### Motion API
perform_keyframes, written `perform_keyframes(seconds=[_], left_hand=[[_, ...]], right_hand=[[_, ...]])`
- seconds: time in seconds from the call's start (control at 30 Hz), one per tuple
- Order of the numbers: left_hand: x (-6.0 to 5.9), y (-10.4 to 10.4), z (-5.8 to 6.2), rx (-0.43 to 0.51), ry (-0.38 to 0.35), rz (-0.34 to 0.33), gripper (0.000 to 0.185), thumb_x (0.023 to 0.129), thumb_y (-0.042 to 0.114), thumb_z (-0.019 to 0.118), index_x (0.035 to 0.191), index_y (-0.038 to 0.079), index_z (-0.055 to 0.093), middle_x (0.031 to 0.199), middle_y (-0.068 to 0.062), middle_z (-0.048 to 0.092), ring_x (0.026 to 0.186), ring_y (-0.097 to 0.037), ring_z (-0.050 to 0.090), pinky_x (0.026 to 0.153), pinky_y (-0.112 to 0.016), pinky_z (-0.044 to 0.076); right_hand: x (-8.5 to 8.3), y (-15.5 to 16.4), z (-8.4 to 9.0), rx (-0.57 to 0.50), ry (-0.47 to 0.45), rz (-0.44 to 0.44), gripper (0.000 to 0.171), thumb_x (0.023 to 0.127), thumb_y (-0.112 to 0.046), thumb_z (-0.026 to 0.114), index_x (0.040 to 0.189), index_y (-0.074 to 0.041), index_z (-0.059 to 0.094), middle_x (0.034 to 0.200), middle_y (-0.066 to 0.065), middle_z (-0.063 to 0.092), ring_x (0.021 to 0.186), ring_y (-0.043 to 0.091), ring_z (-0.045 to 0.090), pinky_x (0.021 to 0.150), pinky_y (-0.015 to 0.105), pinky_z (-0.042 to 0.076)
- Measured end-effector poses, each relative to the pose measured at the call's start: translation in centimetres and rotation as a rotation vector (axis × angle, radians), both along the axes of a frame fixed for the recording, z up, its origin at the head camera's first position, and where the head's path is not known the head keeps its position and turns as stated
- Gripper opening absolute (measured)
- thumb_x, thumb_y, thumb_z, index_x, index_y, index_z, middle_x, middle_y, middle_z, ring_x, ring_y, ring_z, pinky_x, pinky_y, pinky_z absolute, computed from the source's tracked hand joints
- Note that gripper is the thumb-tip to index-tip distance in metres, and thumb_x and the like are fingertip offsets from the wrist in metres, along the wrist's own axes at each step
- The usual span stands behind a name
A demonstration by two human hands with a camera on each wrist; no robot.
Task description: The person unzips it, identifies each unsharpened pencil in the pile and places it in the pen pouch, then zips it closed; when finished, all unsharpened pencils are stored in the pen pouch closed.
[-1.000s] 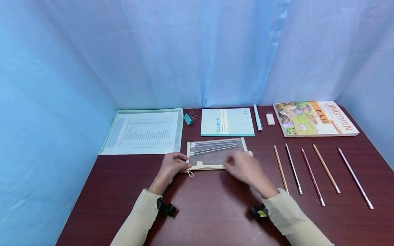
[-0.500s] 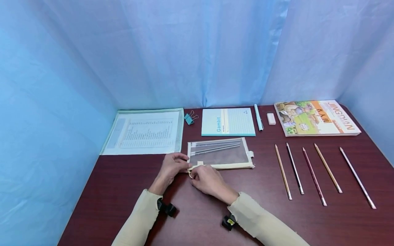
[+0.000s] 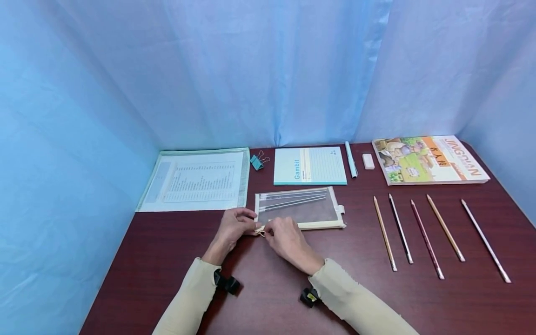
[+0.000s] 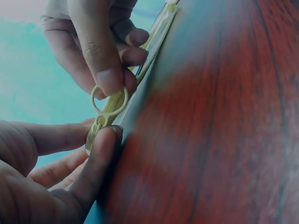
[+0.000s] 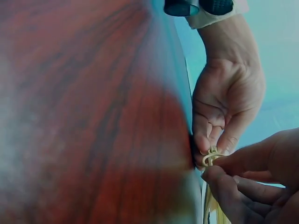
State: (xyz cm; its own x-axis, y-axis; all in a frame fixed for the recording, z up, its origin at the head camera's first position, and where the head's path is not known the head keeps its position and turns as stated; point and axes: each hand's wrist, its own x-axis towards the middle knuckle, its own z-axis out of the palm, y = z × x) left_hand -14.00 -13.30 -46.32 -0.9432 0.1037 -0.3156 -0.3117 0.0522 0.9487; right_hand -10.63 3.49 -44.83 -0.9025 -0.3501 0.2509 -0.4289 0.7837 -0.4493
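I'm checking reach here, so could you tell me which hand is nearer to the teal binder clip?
Left. The left hand lies below the teal binder clip, slightly leftward; the right hand sits lower and further right.

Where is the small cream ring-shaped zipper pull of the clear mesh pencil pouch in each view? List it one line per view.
Head: cream ring zipper pull at the pouch's near-left corner, lower centre, between both hands.
Left wrist: left of centre, pinched by the right hand, with the left hand below it.
Right wrist: lower right, between the left hand and the right hand.
Shared landmark: the dark red wooden table.
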Motion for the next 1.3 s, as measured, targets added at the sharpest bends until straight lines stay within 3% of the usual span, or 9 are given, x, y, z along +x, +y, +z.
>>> perform_keyframes(seconds=[0.13, 0.4, 0.57, 0.83, 1.03, 1.3], left_hand=[[0.1, 0.2, -0.2, -0.008, 0.001, -0.010, 0.029, 0.081, -0.011, 0.072, 0.108, -0.013, 0.062, 0.065, 0.000, 0.066, 0.052, -0.012, 0.066, 0.059, -0.028, 0.062], [0.4, 0.4, -0.1, -0.011, 0.018, -0.012, 0.028, 0.079, -0.013, 0.072, 0.106, -0.013, 0.062, 0.064, 0.000, 0.066, 0.052, -0.013, 0.067, 0.060, -0.032, 0.064], [0.3, 0.3, 0.0, -0.016, 0.024, -0.012, 0.028, 0.080, -0.013, 0.072, 0.106, -0.013, 0.062, 0.065, 0.000, 0.067, 0.053, -0.013, 0.067, 0.062, -0.034, 0.064], [0.4, 0.5, -0.1, -0.017, 0.016, -0.019, 0.028, 0.080, -0.012, 0.072, 0.107, -0.013, 0.063, 0.065, 0.000, 0.067, 0.055, -0.013, 0.068, 0.063, -0.034, 0.064], [0.4, 0.6, 0.1, -0.013, 0.014, -0.014, 0.028, 0.080, -0.014, 0.071, 0.108, -0.013, 0.064, 0.066, -0.001, 0.067, 0.055, -0.013, 0.067, 0.063, -0.034, 0.064], [0.2, 1.2, -0.1, -0.035, 0.027, -0.016, 0.025, 0.082, -0.011, 0.071, 0.106, -0.011, 0.067, 0.074, -0.010, 0.072, 0.057, -0.013, 0.069, 0.065, -0.036, 0.065]], right_hand=[[-0.3, 0.4, 0.0, -0.015, -0.027, -0.010, 0.015, 0.077, -0.007, 0.074, 0.066, -0.016, 0.072, 0.062, -0.006, 0.067, 0.057, 0.012, 0.059, 0.052, 0.028, 0.048], [-0.5, 3.0, 0.3, -0.068, -0.137, -0.112, 0.007, 0.076, -0.005, 0.075, 0.073, -0.012, 0.076, 0.068, 0.001, 0.074, 0.065, 0.016, 0.068, 0.058, 0.028, 0.055], [-0.7, 6.5, 0.4, -0.053, -0.149, -0.151, 0.004, 0.077, -0.006, 0.074, 0.077, -0.008, 0.077, 0.073, 0.005, 0.076, 0.071, 0.020, 0.073, 0.064, 0.032, 0.059], [-0.1, 13.4, 0.7, 0.003, -0.084, -0.188, 0.005, 0.076, -0.007, 0.073, 0.074, -0.009, 0.076, 0.069, 0.004, 0.075, 0.067, 0.024, 0.071, 0.061, 0.039, 0.055], [0.5, 18.5, 1.6, 0.014, -0.118, -0.247, 0.004, 0.077, -0.010, 0.075, 0.075, -0.009, 0.078, 0.066, 0.003, 0.074, 0.060, 0.015, 0.066, 0.058, 0.034, 0.050], [1.0, 20.9, 1.7, 0.027, -0.165, -0.264, 0.004, 0.078, -0.012, 0.076, 0.075, -0.009, 0.078, 0.066, 0.002, 0.074, 0.059, 0.009, 0.063, 0.058, 0.030, 0.048]])
